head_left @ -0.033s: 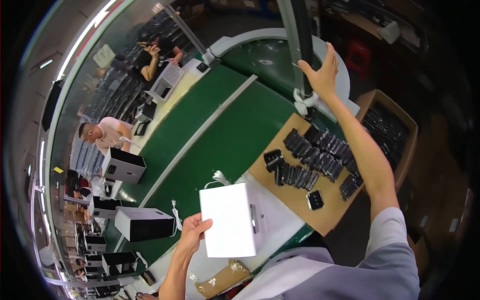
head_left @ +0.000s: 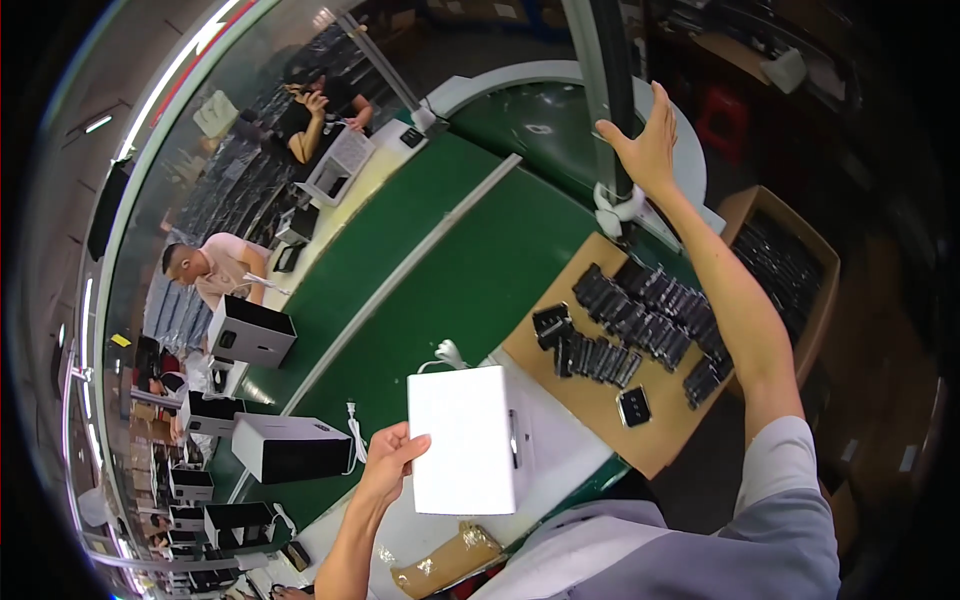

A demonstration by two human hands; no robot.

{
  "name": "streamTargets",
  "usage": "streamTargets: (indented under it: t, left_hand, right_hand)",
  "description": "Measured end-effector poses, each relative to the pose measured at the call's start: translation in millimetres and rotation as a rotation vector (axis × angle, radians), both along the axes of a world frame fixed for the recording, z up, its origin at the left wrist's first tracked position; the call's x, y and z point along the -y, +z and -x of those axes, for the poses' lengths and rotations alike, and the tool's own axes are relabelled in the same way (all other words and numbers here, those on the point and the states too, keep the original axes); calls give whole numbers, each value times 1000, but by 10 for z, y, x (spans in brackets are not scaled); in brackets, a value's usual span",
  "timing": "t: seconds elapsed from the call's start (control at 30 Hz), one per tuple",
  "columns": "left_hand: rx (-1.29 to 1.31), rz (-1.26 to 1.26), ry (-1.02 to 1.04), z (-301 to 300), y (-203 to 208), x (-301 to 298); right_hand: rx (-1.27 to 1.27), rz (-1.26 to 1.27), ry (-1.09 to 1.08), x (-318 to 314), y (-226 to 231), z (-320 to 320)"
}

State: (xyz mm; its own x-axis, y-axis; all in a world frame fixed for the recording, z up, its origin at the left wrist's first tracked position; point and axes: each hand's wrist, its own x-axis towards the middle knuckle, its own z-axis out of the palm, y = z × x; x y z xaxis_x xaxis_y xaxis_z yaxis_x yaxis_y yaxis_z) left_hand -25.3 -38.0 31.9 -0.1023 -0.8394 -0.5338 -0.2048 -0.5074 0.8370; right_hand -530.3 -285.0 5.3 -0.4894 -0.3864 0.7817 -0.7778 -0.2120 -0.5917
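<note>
My left hand point(head_left: 388, 465) grips the near-left edge of a white box-shaped appliance point(head_left: 462, 440), its thumb lying on the bright face. A white cord point(head_left: 448, 352) comes out behind the appliance. My right hand point(head_left: 648, 148) is raised at the upper right with fingers spread and nothing held. It is beside a metal post point(head_left: 600, 60); whether the thumb touches the post I cannot tell. Below my right forearm, several small black square parts point(head_left: 625, 312) lie in rows on a cardboard sheet point(head_left: 655, 445), with a single one point(head_left: 633, 406) apart from the rows.
A green conveyor point(head_left: 430, 290) with a metal rail point(head_left: 390, 285) runs past the white tabletop point(head_left: 565, 430). White-and-black appliances point(head_left: 285, 445) stand along it at left. Two people point(head_left: 210, 268) work across it. A carton of black parts point(head_left: 825, 265) is at right; a brown packet point(head_left: 448, 560) lies near me.
The whole view has shifted slightly. Both hands keep their poses, and the left still holds the white appliance.
</note>
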Motion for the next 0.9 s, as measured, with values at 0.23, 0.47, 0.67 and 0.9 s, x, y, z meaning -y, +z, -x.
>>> streamTargets:
  t: [0.23,0.47,0.67,0.9]
  left_hand:
    - [154,52,-152,235,366,1301]
    - [240,316,-70,214,422,3457]
    - [11,480,-20,-97,38,5292]
    - [-186,454,220,-442,-832,6626]
  right_hand:
    - [212,-180,299,448,-29,57]
    - [266,-111,399,564,-97,63]
    - [137,-83,334,563,-186,155]
    - [34,-70,328,621,-286,229]
